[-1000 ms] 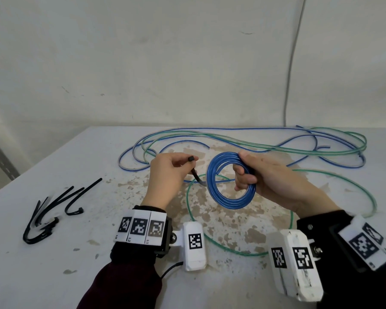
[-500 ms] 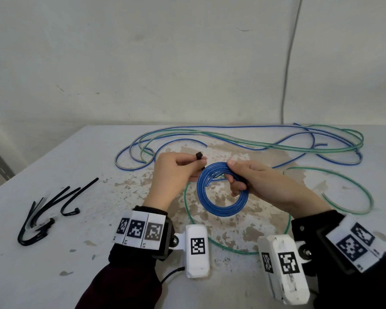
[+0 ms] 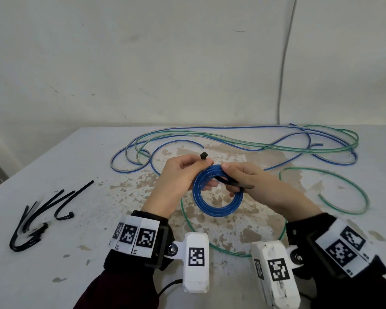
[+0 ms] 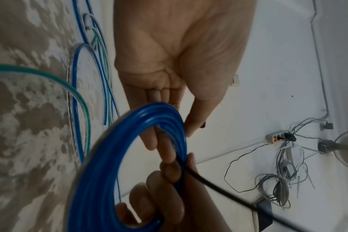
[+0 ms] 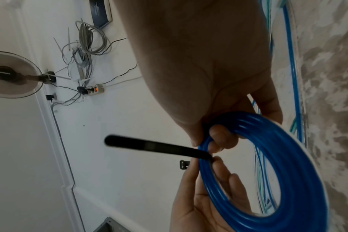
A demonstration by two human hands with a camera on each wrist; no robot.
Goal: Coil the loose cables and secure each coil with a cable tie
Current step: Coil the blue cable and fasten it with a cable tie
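Well off to the left of the left hand, a loose bunch of spare black ties (image 3: 35,216) lies on the white table (image 3: 80,219). The left hand (image 3: 179,175) has its fingers curled, thumb and forefinger pinching the black cable tie (image 3: 204,156) just below its square head, which sticks up above the knuckles; its other fingertips touch the left side of the blue coil (image 3: 217,191). That coil, several turns of blue cable, is held up off the table between the two hands, its upper arc against both sets of fingers and its lower arc hanging free toward the person. The right hand (image 3: 253,186) grips the coil's upper right part, fingers curled through the ring, and the tie's strap runs across the turns there, its tail poking out past the right fingers (image 5: 221,138). In the right wrist view the strap bends round the coil beside the left thumb. Beyond both hands, loose blue and green cables (image 3: 232,139) sprawl across the far table, and a single green cable (image 3: 334,188) loops to the right of the right hand.
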